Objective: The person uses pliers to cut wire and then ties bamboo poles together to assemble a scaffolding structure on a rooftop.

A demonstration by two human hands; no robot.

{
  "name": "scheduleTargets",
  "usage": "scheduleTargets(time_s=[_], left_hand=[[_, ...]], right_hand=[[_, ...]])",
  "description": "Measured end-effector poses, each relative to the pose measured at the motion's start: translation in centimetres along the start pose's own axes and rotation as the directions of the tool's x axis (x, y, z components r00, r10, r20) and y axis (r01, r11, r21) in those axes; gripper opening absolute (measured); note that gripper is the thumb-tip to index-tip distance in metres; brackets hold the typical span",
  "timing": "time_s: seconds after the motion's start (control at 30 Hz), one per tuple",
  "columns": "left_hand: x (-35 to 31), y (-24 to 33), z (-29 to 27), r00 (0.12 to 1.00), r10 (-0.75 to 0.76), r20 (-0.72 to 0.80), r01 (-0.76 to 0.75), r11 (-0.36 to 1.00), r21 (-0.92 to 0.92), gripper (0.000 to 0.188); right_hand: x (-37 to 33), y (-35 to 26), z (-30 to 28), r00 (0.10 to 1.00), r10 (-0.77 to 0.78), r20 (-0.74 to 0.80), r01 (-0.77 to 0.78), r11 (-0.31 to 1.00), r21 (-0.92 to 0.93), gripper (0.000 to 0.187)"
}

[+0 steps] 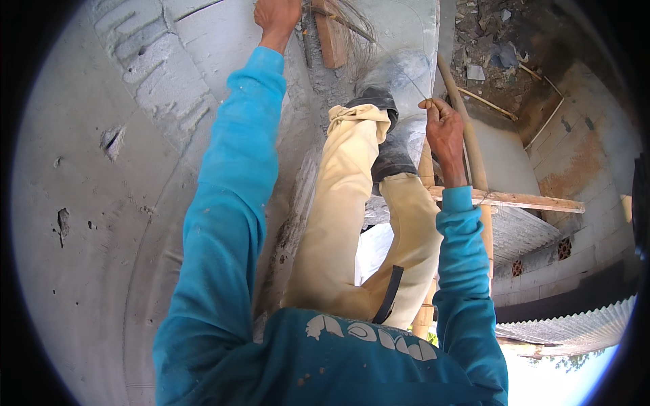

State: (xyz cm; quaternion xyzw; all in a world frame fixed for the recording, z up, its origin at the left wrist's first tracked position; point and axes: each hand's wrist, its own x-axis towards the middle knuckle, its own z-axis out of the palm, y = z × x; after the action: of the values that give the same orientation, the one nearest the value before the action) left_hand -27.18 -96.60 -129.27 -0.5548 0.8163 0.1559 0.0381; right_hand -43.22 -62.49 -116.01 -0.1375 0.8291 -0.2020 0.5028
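"Though grey concrete point(88, 169) fills my left side, the action starts at the upper edge, with my left hand point(277, 15)."

"Spread or closed, that one?"

"The fingers look curled, but the view's border crops them; I can't tell whether they grip anything. Right beside them there's a reddish block point(330, 40), and a dark rod point(349, 26) slanting across it, down to the right."

"And around the rod?"

"A loose tangle point(357, 44) of fine strands, springy-looking, by the block. Now follow the one that counts: a single wire point(406, 76), running nearly straight from near the rod's lower end, across in front of the boots point(399, 64), out to my right hand point(445, 128)."

"How's that hand?"

"Pinching! Thumb and forefinger pressed together on the wire, just beside a bamboo pole point(476, 159)."

"So which step are we calling?"

"Handling one strand, I'd judge: my right has it singled out and in line, with my left up by the rod."

"And what does the next move ask for?"

"A firm pinch and a gentle, even draw, I'd say, clear of the tangle so nothing snags. I'd want my left steadying the rod, too."
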Motion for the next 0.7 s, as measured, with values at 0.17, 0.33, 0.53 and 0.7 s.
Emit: scheduleTargets(time_s=[0.17,0.33,0.53,0.7], left_hand=[[1.1,2.1,1.7,0.958,-0.230,0.171,0.267,0.933,-0.243,0.051],[1.8,3.3,1.7,0.953,-0.270,0.140,0.289,0.946,-0.144,0.052],[0.8,3.4,1.6,0.876,-0.269,0.401,0.394,0.879,-0.271,0.047],[0.3,1.3,3.5,0.970,0.141,0.196,-0.127,0.988,-0.084,0.042]], right_hand=[[-11.2,-9.2,1.4,0.989,-0.090,0.118,0.038,0.922,0.385,0.020],[-13.5,-13.8,2.2,0.998,-0.026,0.062,-0.003,0.907,0.421,0.022],[-14.6,-14.3,0.4,0.940,0.212,0.268,-0.341,0.553,0.760,0.023],[-14.4,-14.5,-3.9,0.905,0.233,0.356,-0.406,0.227,0.885,0.026]])
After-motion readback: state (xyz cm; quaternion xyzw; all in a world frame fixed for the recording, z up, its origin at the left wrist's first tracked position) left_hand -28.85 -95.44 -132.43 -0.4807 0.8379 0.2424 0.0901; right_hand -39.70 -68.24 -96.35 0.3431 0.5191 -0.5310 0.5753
